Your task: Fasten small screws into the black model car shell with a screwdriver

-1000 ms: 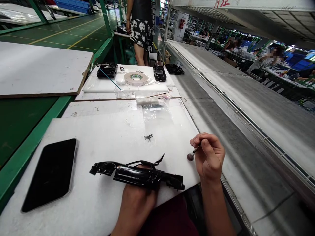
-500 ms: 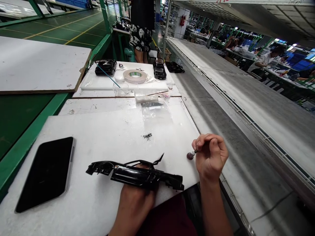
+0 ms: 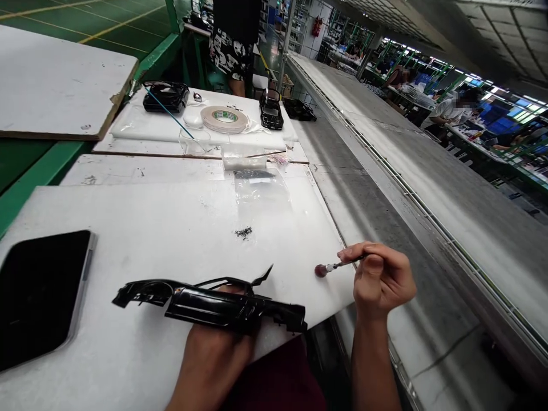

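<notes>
My left hand (image 3: 218, 345) holds a glossy black toy car body (image 3: 209, 305) from below and behind, above the white work surface (image 3: 141, 222); most of its fingers are hidden by the body. At the right edge of the surface, my right hand (image 3: 383, 277) pinches the thin handle of a small brush (image 3: 321, 270), whose round, dark reddish tip points left. A little pile of black bits (image 3: 244, 232) lies on the surface beyond the car body.
A black tablet (image 3: 40, 291) lies at the left. Farther back are a clear plastic bag (image 3: 261, 191), a tape roll (image 3: 225, 119) and black car bodies (image 3: 271, 109). A metal ledge (image 3: 385, 217) runs along the right. A person (image 3: 234, 45) stands beyond.
The brush now shows more fully, its handle extending from my right hand, which has shifted slightly right. The view has turned, so the table items and car body appear farther left.
</notes>
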Demonstrator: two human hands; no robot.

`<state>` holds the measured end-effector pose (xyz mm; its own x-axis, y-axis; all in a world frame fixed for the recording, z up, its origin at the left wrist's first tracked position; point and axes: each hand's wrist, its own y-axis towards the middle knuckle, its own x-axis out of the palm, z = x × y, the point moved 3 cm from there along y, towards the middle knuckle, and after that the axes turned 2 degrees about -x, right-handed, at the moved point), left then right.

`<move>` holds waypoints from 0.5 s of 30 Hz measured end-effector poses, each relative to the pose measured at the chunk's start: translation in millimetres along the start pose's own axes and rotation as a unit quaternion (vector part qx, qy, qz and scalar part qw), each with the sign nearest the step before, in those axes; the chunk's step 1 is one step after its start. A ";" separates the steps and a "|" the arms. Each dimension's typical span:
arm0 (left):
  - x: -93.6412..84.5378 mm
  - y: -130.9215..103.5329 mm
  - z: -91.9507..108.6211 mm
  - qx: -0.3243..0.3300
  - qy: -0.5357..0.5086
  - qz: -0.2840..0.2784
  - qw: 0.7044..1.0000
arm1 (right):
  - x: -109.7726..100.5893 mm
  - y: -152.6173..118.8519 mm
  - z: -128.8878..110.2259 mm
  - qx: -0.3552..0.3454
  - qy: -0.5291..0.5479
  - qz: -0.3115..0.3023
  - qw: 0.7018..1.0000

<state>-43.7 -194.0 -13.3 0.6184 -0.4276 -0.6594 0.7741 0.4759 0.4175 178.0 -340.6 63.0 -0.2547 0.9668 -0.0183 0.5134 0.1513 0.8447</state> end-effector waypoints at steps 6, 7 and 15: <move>-1.5 4.7 0.7 -0.004 -0.007 -0.002 1.000 | -15.4 12.0 -10.5 -0.010 -0.064 -0.082 0.995; -1.9 5.2 1.4 -0.004 -0.011 -0.003 1.000 | -20.4 16.6 -14.0 -0.009 -0.086 -0.118 0.989; -1.2 6.3 3.1 -0.005 -0.007 0.006 1.000 | -66.7 68.6 -58.2 -0.012 -0.286 -0.441 0.851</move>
<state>-39.2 -192.8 -7.8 0.6302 -0.4327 -0.6447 0.7648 0.4892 0.4192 182.5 -406.7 153.3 -0.0876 0.4229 -0.9019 0.3115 0.8716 0.3784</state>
